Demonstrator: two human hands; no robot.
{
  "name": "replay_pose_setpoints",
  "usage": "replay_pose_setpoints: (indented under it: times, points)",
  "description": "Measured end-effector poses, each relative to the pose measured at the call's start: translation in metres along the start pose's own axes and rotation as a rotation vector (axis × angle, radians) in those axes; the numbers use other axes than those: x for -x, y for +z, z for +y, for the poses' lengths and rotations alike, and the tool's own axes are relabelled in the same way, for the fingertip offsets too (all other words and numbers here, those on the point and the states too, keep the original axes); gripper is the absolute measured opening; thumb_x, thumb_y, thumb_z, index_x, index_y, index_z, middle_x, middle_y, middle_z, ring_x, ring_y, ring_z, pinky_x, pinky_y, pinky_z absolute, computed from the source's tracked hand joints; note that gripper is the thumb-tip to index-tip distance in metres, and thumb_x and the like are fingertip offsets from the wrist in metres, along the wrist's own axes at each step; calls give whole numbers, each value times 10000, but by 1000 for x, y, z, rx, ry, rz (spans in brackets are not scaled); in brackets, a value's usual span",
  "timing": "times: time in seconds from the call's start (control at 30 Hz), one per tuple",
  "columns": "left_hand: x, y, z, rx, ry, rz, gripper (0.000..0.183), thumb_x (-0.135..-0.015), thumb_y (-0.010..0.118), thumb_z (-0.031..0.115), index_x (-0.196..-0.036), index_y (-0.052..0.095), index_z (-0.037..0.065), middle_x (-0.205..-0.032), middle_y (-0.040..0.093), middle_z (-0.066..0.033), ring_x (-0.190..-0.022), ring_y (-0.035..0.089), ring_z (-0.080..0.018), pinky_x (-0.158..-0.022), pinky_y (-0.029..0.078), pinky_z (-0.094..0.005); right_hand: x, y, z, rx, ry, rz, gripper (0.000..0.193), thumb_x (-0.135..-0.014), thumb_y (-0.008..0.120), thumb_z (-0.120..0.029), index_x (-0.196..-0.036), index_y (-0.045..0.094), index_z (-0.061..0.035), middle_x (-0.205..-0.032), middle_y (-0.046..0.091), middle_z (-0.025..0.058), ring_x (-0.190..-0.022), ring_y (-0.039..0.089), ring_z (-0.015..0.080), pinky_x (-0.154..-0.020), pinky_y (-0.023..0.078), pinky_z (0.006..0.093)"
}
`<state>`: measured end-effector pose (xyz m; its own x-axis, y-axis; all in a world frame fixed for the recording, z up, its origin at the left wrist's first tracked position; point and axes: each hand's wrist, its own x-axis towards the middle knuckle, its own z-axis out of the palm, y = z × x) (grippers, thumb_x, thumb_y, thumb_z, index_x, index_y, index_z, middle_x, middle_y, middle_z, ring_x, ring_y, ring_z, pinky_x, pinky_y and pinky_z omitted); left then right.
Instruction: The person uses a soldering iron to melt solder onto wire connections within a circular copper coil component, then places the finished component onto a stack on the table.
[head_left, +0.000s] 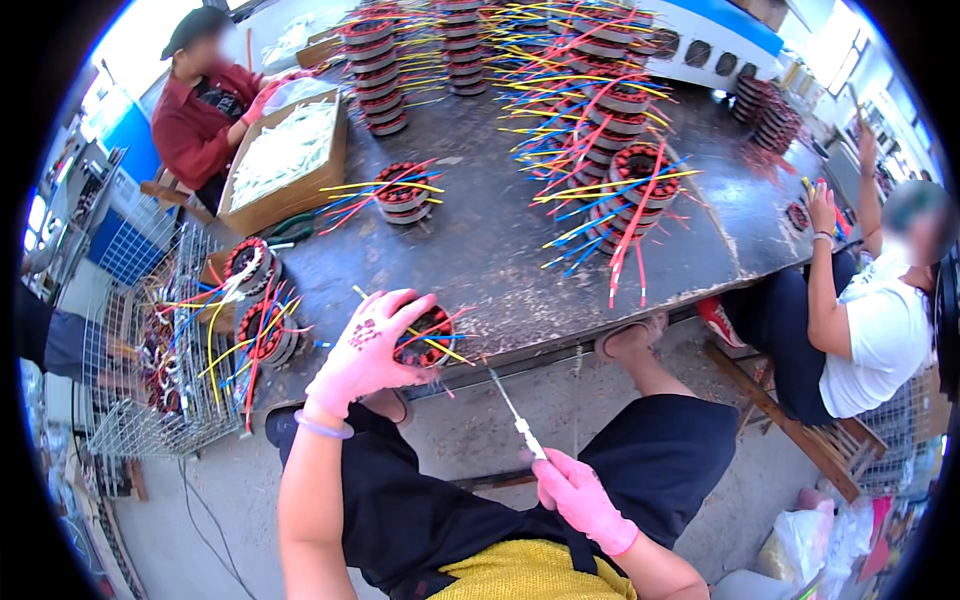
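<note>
My left hand [366, 348], in a pink glove, curves round a motor stator [432, 330] at the table's near edge, thumb in front and fingers over its far side. Red, yellow and blue wires stick out from this stator. In its pink glove, my right hand [584, 500] is closed on a slim tool [524, 430] with a white handle and a thin metal shaft. The shaft slants up toward the table edge, apart from the stator. Just left of my left hand stand two wired stators, one near [266, 335] and one farther [250, 265].
Tall stacks of stators [625, 185] with long wires fill the table's far middle. Another short stack [402, 195] stands nearer. A cardboard box [335, 150] of white strips is at the far left, a wire basket [165, 420] lower left. Co-workers sit at left and right.
</note>
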<state>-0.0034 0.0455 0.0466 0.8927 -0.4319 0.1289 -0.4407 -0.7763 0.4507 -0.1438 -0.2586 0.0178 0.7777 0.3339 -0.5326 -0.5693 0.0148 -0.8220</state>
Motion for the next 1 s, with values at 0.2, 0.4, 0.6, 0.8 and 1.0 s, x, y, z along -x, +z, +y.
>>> replay_pose_setpoints:
  times: [0.2,0.4,0.6,0.8,1.0]
  points:
    - [0,4,4,-55,25,20,921,-570,867,292,-1384,503,62,-1305,529,-163,-1224,508,-358,-1117,349,-448,3,-2,-1,21,18,-5,340,-1019,504,-220,-1273,590,-11,-663,470,-41,-569,446,49,-541,386,236]
    - [0,6,4,-61,23,28,915,-580,858,285,-1394,496,72,-1307,528,-164,-1225,508,-358,-1119,347,-448,6,-3,-3,68,8,-15,331,-1021,499,-219,-1268,595,-21,-649,472,-35,-566,450,52,-545,390,239]
    - [-1,6,4,-74,41,44,902,-587,854,280,-1391,501,77,-1308,527,-165,-1220,507,-369,-1092,373,-442,6,-3,-4,84,-16,-38,322,-1023,490,-213,-1257,590,-15,-658,479,-30,-569,459,56,-545,393,242]
    - [0,7,3,-27,0,32,889,-598,861,331,-1381,513,95,-1307,523,-163,-1235,487,-385,-1102,356,-449,6,0,-6,49,14,-29,326,-1025,484,-210,-1257,588,-6,-670,483,-31,-578,469,58,-549,396,237]
    - [1,9,2,-56,22,49,904,-588,869,327,-1384,511,93,-1306,525,-162,-1224,496,-378,-1081,375,-441,7,0,-8,58,3,-30,332,-1024,485,-213,-1260,591,-5,-671,484,-29,-582,472,60,-551,400,240]
